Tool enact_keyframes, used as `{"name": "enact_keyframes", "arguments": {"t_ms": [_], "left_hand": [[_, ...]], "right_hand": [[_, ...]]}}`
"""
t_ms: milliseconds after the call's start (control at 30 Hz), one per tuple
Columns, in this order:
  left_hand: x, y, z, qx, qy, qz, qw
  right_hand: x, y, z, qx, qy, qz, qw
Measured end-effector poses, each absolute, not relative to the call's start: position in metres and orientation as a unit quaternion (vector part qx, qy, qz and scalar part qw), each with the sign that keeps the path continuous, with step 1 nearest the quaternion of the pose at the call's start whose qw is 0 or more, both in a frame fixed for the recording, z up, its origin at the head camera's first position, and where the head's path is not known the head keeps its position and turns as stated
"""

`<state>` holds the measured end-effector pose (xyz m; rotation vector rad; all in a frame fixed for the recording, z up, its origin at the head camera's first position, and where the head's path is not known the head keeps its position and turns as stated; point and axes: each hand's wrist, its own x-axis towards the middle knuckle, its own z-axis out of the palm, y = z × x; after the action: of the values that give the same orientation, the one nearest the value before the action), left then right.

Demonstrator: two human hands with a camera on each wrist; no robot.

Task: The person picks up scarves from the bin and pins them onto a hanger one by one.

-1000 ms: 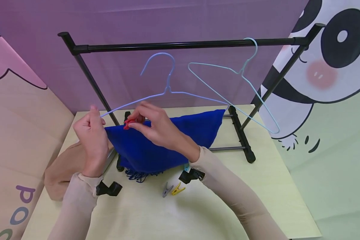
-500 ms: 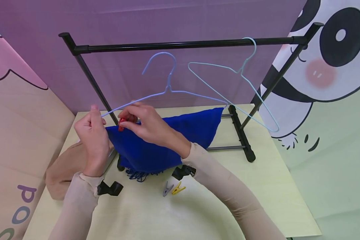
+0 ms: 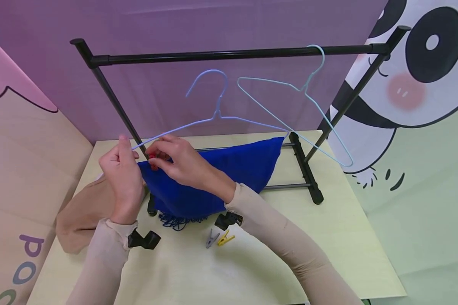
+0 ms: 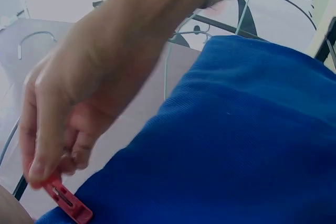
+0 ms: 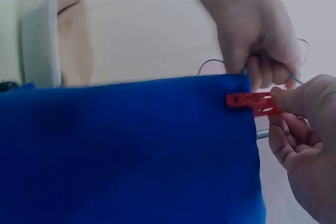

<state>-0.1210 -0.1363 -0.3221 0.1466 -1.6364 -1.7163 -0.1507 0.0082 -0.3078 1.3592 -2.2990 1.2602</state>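
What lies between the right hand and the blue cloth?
The right wrist view shows a red clothespin, pinched by the right hand, its tip on the blue cloth.

The cloth [image 5: 131,150] is blue (the clothespin [image 5: 252,102] red).

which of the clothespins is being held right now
The red clothespin, pinched by the right hand at the edge of the blue fringed cloth; the gray clothespin and yellow clothespin lie on the table.

A wood-grain table [image 3: 343,237] stands before a purple backdrop [image 3: 168,25], flanked by a pink-and-beige lettered panel [image 3: 23,165] at left and a cartoon-printed panel [image 3: 412,114] at right.
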Motion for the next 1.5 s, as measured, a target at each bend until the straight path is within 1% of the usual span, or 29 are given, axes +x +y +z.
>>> {"name": "enact_keyframes", "arguments": {"t_ms": [233, 400, 467, 567, 700, 833, 1033, 1167, 1300, 1500], "left_hand": [[-0.121, -0.134, -0.325, 0.039, -0.640, -0.673, 0.369], [-0.121, -0.135, -0.329, 0.047, -0.644, -0.671, 0.364], [-0.121, -0.136, -0.330, 0.047, -0.648, -0.668, 0.362], [-0.120, -0.137, -0.330, 0.039, -0.642, -0.672, 0.368], [-0.119, -0.140, -0.327, 0.036, -0.630, -0.679, 0.376], [-0.117, -0.143, -0.323, 0.050, -0.640, -0.670, 0.372], [-0.116, -0.147, -0.323, 0.059, -0.643, -0.671, 0.366], [-0.117, -0.147, -0.322, 0.051, -0.627, -0.683, 0.372], [-0.117, -0.148, -0.321, 0.064, -0.620, -0.686, 0.376], [-0.115, -0.150, -0.319, 0.070, -0.600, -0.698, 0.384]], "right_hand": [[-0.148, 0.014, -0.315, 0.443, -0.787, 0.417, 0.102], [-0.145, 0.016, -0.318, 0.439, -0.793, 0.412, 0.093], [-0.143, 0.017, -0.319, 0.432, -0.802, 0.400, 0.098], [-0.138, 0.019, -0.323, 0.430, -0.816, 0.364, 0.132], [-0.129, 0.029, -0.329, 0.431, -0.817, 0.331, 0.194], [-0.123, 0.043, -0.337, 0.432, -0.806, 0.334, 0.227], [-0.120, 0.057, -0.350, 0.433, -0.805, 0.337, 0.226], [-0.118, 0.064, -0.358, 0.433, -0.803, 0.338, 0.230], [-0.114, 0.071, -0.365, 0.434, -0.801, 0.339, 0.234], [-0.109, 0.083, -0.377, 0.424, -0.811, 0.336, 0.223]]}}
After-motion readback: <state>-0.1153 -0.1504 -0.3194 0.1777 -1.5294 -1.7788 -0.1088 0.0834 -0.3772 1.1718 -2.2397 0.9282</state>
